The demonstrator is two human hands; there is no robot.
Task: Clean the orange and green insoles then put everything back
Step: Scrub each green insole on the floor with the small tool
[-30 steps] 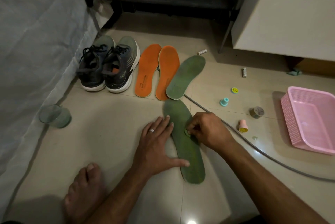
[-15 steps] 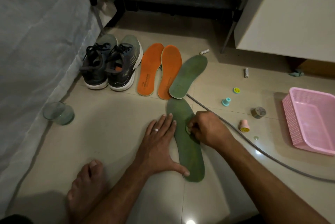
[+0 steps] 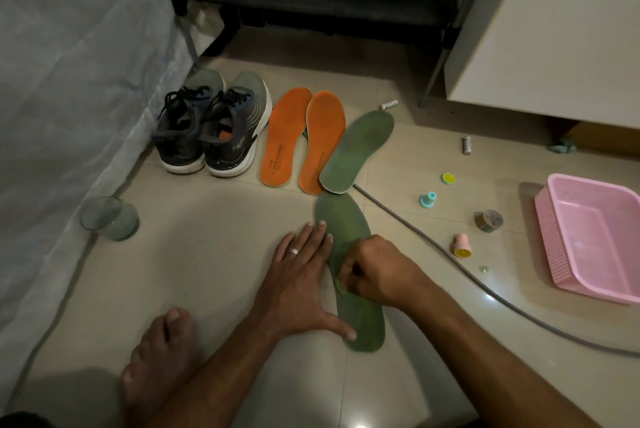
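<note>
At the far left of the frame, a grey woven fabric sheet (image 3: 69, 88) hangs down to the pale tiled floor (image 3: 207, 237). A clear green-tinted glass cup (image 3: 110, 218) stands at its foot, left of centre. A bare foot (image 3: 159, 351) rests on the tiles at lower left.

Upper left of centre, a pair of grey lace-up trainers with white soles (image 3: 213, 126) stands side by side. Just right of them lie two flat orange foam insoles (image 3: 304, 140), edges touching. A flat green insole (image 3: 358, 150) lies tilted beside these, its heel overlapping the right orange one.

At centre, a second green insole (image 3: 360, 320) lies lengthwise on the floor, toe just meeting the first one's heel. The left hand (image 3: 299, 285), ring on one finger, lies flat with fingers straight and spread; fingertips and thumb press the insole's left edge. The right hand (image 3: 377, 271) sits on the insole's middle, fingers curled round a small pale green object (image 3: 341, 283), too hidden to identify.

A grey cable (image 3: 433, 244) runs diagonally just right of the insole. Beyond it lie two small batteries (image 3: 466, 145), a teal stamper (image 3: 428, 199), a yellow disc (image 3: 448, 178), a tape roll (image 3: 488, 219) and a pink stamper (image 3: 461, 246). A pink plastic mesh basket (image 3: 554, 247) sits at far right, below a white cabinet (image 3: 554, 29).
</note>
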